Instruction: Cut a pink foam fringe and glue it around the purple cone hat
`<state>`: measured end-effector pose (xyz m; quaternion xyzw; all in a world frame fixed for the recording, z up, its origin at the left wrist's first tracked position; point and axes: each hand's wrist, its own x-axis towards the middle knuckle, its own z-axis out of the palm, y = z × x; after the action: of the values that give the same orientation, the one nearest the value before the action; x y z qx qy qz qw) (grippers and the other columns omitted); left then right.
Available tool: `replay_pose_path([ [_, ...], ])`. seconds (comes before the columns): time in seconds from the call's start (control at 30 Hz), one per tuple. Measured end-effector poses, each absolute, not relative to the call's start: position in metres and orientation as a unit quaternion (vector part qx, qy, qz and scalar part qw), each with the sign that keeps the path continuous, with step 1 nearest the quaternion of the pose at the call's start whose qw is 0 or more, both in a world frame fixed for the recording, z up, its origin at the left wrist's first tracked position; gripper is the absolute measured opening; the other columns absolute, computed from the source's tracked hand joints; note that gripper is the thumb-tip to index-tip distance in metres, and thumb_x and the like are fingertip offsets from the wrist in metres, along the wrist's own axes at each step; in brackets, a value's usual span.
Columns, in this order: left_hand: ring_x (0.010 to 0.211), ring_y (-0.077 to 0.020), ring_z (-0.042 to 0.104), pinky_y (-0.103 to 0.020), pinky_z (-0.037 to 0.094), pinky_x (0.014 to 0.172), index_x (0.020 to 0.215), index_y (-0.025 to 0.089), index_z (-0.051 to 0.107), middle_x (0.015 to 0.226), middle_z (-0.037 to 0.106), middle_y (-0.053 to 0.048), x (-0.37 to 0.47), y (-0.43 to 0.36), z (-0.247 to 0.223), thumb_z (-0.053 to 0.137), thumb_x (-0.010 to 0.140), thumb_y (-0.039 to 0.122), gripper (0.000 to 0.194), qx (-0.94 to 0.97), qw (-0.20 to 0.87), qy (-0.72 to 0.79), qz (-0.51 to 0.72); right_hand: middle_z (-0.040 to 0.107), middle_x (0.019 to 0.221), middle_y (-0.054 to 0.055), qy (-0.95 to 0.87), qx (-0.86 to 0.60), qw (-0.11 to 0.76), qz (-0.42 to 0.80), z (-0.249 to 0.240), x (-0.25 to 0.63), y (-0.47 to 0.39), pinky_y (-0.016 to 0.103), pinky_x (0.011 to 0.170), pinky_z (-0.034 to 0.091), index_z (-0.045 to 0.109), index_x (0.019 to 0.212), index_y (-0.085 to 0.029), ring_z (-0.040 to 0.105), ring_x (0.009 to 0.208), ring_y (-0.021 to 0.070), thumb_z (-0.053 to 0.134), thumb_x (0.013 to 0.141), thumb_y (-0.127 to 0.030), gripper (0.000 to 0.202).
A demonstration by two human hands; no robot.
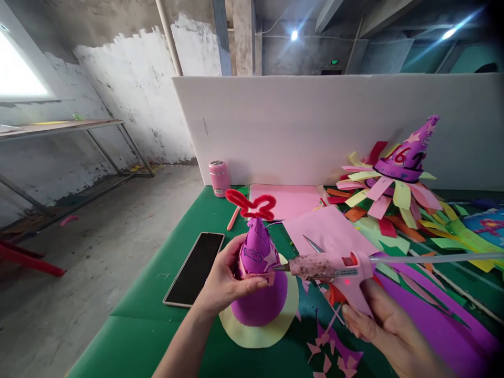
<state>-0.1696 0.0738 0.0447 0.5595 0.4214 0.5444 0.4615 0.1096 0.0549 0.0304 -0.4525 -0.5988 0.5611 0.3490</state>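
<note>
My left hand (226, 275) is wrapped round a small purple paper cone hat (255, 249), thumb across its front. A red pipe-cleaner bow (252, 206) tops the cone. My right hand (388, 320) grips the handle of a pink hot glue gun (334, 270) with a lit red light and a long clear glue stick out of its back. Its nozzle is at the cone's right lower edge; I cannot tell whether it touches. Below the cone, a purple rounded form (260, 302) sits on a pale yellow disc (260, 338).
A phone (195, 268) lies left of my left hand. Pink paper (328, 228), scissors (313, 244) and paper scraps (334, 349) cover the middle and right. A decorated purple cone hat (409, 152) stands back right. A pink bottle (219, 178) stands by the white board (307, 126).
</note>
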Motion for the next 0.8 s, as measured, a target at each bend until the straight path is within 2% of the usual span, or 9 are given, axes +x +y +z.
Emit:
replay_pose_path([
  [0.07,0.089,-0.0244,0.064,-0.031,0.053,0.072,0.112,0.021,0.055,0.099,0.068,-0.006,-0.17,0.074,0.045,0.081,0.057,0.026,0.061,0.562,0.468,0.411,0.544,0.06,0.078,0.004,-0.607,-0.459,0.347,0.548,0.03,0.109,0.056,0.031,0.056,0.056,0.05,0.12,-0.034,0.059,0.066,0.0223,0.057,0.082,-0.04,0.04],
  [0.23,0.091,-0.0269,0.064,-0.032,0.053,0.07,0.116,0.02,0.053,0.103,0.068,-0.009,-0.169,0.073,0.045,0.081,0.056,0.029,0.066,0.558,0.471,0.416,0.542,0.065,0.1,0.006,-0.599,-0.471,0.348,0.546,0.026,0.11,0.055,0.038,0.078,0.057,0.054,0.118,-0.035,0.064,0.092,0.0285,0.06,0.079,-0.042,0.04],
  [0.53,0.093,-0.0275,0.064,-0.032,0.053,0.072,0.117,0.021,0.053,0.104,0.067,-0.008,-0.171,0.073,0.041,0.081,0.056,0.027,0.067,0.555,0.464,0.424,0.545,0.07,0.106,0.007,-0.579,-0.514,0.389,0.499,0.018,0.109,0.053,0.038,0.069,0.061,0.063,0.11,-0.031,0.068,0.089,0.0303,0.066,0.073,-0.041,0.039],
  [0.8,0.093,-0.0277,0.064,-0.033,0.053,0.073,0.115,0.02,0.053,0.102,0.068,-0.008,-0.171,0.072,0.04,0.081,0.056,0.027,0.066,0.546,0.466,0.43,0.548,0.066,0.116,0.005,-0.56,-0.493,0.371,0.553,0.015,0.11,0.053,0.038,0.079,0.058,0.055,0.117,-0.033,0.064,0.099,0.0299,0.064,0.076,-0.04,0.042],
])
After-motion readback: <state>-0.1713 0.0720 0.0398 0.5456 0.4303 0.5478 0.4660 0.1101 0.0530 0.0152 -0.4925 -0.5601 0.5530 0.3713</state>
